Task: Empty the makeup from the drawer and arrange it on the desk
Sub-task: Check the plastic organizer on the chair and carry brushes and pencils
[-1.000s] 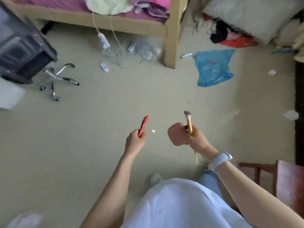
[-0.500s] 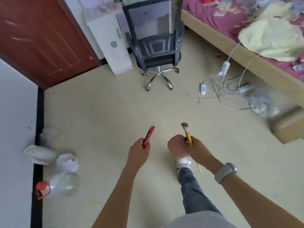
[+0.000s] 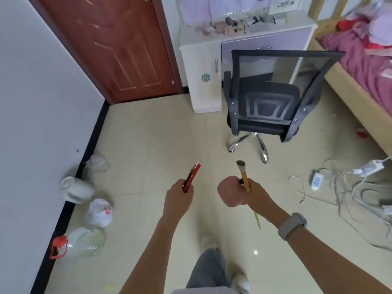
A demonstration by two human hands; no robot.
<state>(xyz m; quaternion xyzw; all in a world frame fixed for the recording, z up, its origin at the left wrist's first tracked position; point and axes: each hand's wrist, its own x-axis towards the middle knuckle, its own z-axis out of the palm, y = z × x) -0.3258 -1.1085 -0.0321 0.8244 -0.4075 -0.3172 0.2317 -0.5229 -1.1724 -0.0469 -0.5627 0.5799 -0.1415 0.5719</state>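
My left hand [image 3: 178, 198] grips a thin red makeup pencil [image 3: 192, 177] together with a darker one, tips pointing up and forward. My right hand [image 3: 252, 195] holds a yellow-handled makeup brush [image 3: 244, 175] with its bristles up, a round pink puff [image 3: 230, 192] and a small black item I cannot make out. The white and lilac desk [image 3: 239, 37] stands far ahead against the wall, with several makeup items [image 3: 231, 24] lined along its top.
A black mesh office chair [image 3: 273, 96] stands in front of the desk. A brown door [image 3: 118, 45] is at the left. Bottles and bags [image 3: 84, 209] lie along the left wall. Cables and a charger [image 3: 339, 187] sprawl on the floor at right, beside a bed [image 3: 360, 60].
The view has swung left from the bed and floor toward the door, chair and desk. Both hands keep the same hold on the pencils, brush and puff.
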